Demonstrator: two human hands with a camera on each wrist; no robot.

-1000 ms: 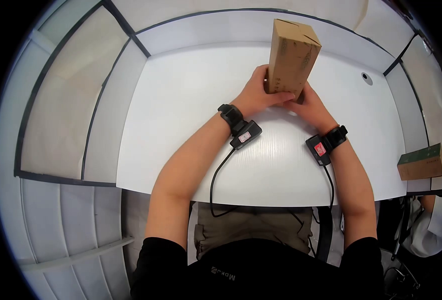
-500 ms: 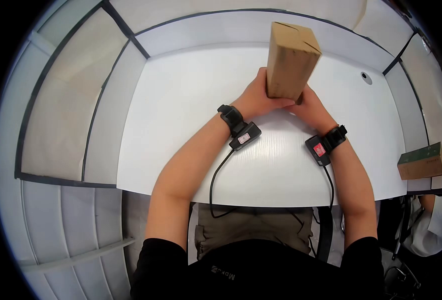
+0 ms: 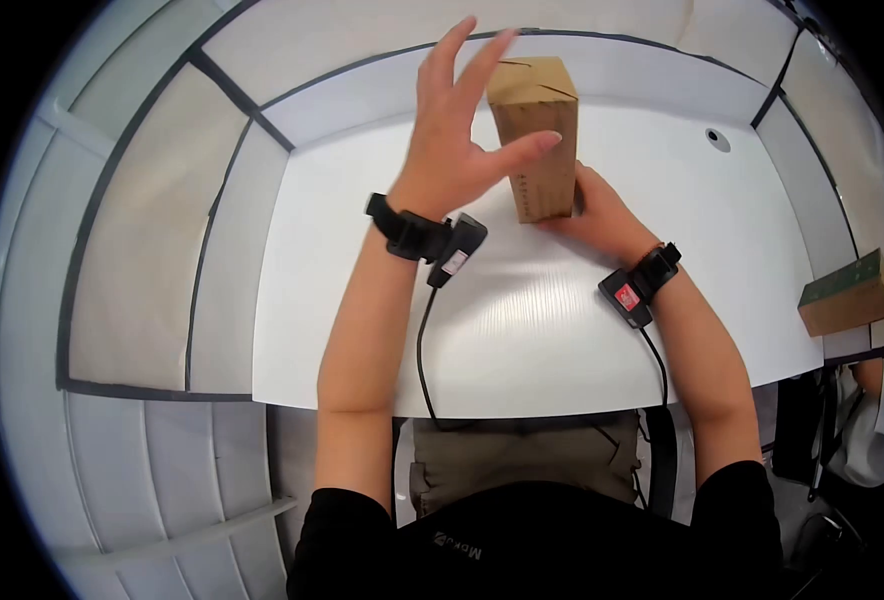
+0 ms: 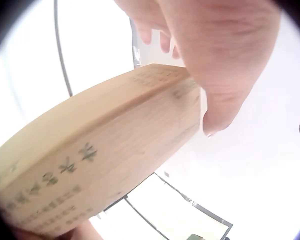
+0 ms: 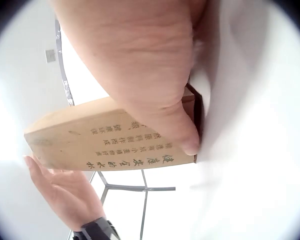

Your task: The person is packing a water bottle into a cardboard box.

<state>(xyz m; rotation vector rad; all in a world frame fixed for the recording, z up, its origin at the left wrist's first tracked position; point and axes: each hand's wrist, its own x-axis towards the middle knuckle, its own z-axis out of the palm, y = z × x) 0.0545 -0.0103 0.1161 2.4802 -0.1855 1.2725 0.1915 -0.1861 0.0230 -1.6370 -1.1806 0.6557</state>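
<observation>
A tall brown cardboard box [image 3: 548,190] stands upright over the far middle of the white table, its closed flaps on top. My right hand [image 3: 607,217] grips it low down; in the right wrist view the thumb [image 5: 177,132] lies along a printed side of the box [image 5: 85,137]. Beside the upper part of the box, my left hand [image 3: 447,150] is raised with fingers spread and thumb out across the near face in the head view. The left wrist view shows rows of green print along the box [image 4: 125,135].
A second box [image 3: 847,298], brown with a green top, sits at the table's right edge by the partition. White panels [image 3: 352,105] with dark trim surround the table [image 3: 332,260]. A round cable hole [image 3: 717,139] lies at the far right. Cables [image 3: 421,350] trail from both wrist cameras.
My left hand has let go of the box and risen up and to the left, fingers spreading. The box, in my right hand, has shifted left and turned slightly.
</observation>
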